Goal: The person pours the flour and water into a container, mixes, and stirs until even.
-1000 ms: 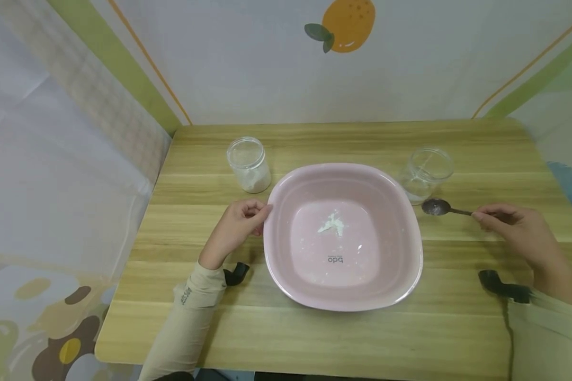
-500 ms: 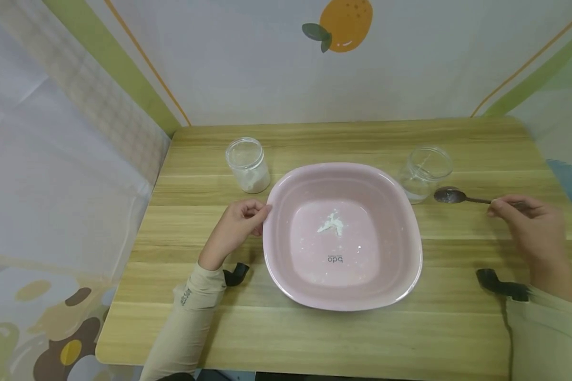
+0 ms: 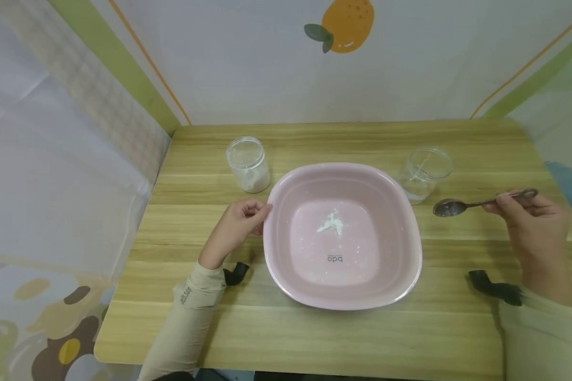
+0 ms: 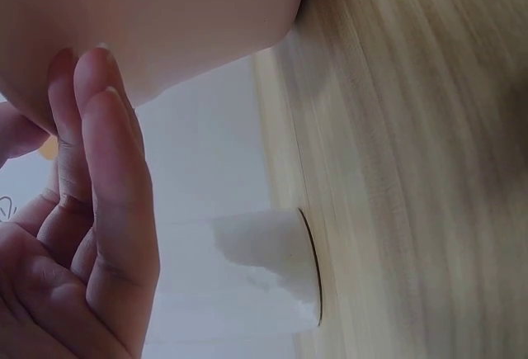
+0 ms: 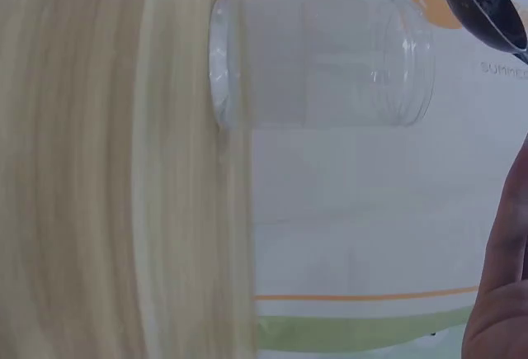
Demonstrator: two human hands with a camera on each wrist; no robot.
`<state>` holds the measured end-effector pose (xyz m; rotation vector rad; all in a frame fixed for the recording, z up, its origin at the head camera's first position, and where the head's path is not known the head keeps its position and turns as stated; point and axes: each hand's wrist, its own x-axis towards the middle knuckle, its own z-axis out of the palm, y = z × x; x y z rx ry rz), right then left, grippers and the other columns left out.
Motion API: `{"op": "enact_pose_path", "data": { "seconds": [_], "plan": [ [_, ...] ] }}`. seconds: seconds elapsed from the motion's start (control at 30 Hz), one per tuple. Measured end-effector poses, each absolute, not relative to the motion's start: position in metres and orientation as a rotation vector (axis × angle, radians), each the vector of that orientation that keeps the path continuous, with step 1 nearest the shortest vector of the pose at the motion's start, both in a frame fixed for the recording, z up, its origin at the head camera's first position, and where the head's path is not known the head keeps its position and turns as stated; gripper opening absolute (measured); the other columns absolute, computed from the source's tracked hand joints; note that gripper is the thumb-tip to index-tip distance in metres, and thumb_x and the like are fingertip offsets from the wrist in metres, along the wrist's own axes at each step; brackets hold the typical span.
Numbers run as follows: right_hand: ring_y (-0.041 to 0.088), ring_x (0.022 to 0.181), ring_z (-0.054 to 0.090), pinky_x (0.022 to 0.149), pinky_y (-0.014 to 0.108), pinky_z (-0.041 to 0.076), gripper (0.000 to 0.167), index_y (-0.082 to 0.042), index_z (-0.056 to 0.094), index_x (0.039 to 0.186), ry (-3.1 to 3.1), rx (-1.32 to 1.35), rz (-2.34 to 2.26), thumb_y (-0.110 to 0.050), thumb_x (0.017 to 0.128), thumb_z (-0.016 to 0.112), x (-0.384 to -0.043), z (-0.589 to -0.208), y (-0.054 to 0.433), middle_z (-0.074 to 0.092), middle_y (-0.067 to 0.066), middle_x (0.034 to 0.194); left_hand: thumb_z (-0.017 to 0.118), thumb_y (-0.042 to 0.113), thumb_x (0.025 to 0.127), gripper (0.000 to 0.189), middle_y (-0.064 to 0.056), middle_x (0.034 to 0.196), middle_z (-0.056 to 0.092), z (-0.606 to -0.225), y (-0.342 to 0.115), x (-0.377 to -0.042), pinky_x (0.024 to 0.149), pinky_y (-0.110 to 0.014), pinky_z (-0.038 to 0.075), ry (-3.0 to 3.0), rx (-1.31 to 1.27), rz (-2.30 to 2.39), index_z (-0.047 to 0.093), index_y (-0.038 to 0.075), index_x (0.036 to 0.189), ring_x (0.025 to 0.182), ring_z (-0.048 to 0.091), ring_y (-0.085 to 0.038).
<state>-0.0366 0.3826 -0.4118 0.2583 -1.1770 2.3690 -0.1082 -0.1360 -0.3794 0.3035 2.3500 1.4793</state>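
A pink plastic basin (image 3: 398, 233) stands mid-table with a small heap of white powder (image 3: 332, 224) on its floor. My left hand (image 3: 233, 228) pinches the basin's left rim between thumb and fingers; the left wrist view shows those fingers (image 4: 115, 161) against the outer wall. Right of the basin, my right hand (image 3: 536, 227) holds a dark metal spoon (image 3: 450, 208) by its handle, bowl pointing left. The spoon is off the table, in front of a clear jar (image 3: 424, 174) with a shallow layer at its bottom. In the right wrist view only the spoon's bowl (image 5: 483, 0) and part of the hand show.
Behind my left hand stands another clear jar (image 3: 250, 169), partly filled with white powder. The wooden table (image 3: 338, 338) meets a printed white cloth (image 3: 248, 63) at the back. Dark curved pieces (image 3: 493, 288) jut from both sleeves.
My right hand has shifted slightly right with the spoon, drawing it away from the basin. The spoon's handle end now shows beyond the fingers. My left hand and the basin look unmoved.
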Motion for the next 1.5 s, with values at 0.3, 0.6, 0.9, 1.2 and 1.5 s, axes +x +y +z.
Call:
{"op": "enact_pose_path", "data": {
  "seconds": [0.3,0.6,0.9,1.2,1.5],
  "plan": [
    [0.039,0.079,0.077,0.077,0.039,0.065,0.019,0.038,0.056,0.101,-1.182,0.487,2.382,0.036,0.09,0.041,-0.041,-0.399,0.369,0.071,0.034,0.092,0.061,0.033,0.106,0.033,-0.009,0.086,0.074,-0.377,-0.138,-0.109,0.072,-0.035,0.063,2.359,0.294,1.472,0.073,0.003,0.104,0.073,0.069,-0.02],
    [0.03,0.082,0.077,0.083,0.032,0.064,0.012,0.034,0.06,0.094,-1.553,0.338,2.255,0.036,0.086,0.051,-0.047,-0.372,0.352,0.077,0.026,0.089,0.061,0.033,0.106,0.032,-0.009,0.086,0.074,-0.379,-0.138,-0.11,0.073,-0.037,0.063,2.354,0.284,1.474,0.073,0.004,0.103,0.076,0.071,-0.029],
    [0.018,0.078,0.08,0.081,0.019,0.062,0.011,0.023,0.068,0.099,-2.048,0.226,2.126,0.019,0.089,0.068,-0.067,-0.345,0.333,0.08,0.012,0.085,0.061,0.029,0.106,0.03,-0.011,0.088,0.074,-0.383,-0.137,-0.11,0.072,-0.036,0.064,2.34,0.301,1.505,0.073,0.001,0.104,0.071,0.07,-0.017],
    [0.01,0.085,0.079,0.084,0.014,0.059,0.009,0.009,0.075,0.101,-2.615,0.331,1.676,0.003,0.095,0.072,-0.08,-0.33,0.317,0.081,0.005,0.087,0.062,0.032,0.106,0.031,-0.008,0.086,0.074,-0.384,-0.135,-0.109,0.071,-0.033,0.062,2.353,0.284,1.496,0.073,0.003,0.101,0.071,0.069,-0.019],
    [0.001,0.081,0.074,0.073,0.01,0.055,0.005,-0.013,0.081,0.097,-2.841,0.409,1.361,-0.014,0.093,0.08,-0.095,-0.311,0.3,0.081,-0.005,0.086,0.062,0.029,0.106,0.03,-0.01,0.085,0.074,-0.382,-0.135,-0.108,0.074,-0.04,0.065,2.321,0.29,1.532,0.072,0.002,0.099,0.07,0.07,-0.018]
  ]
}}
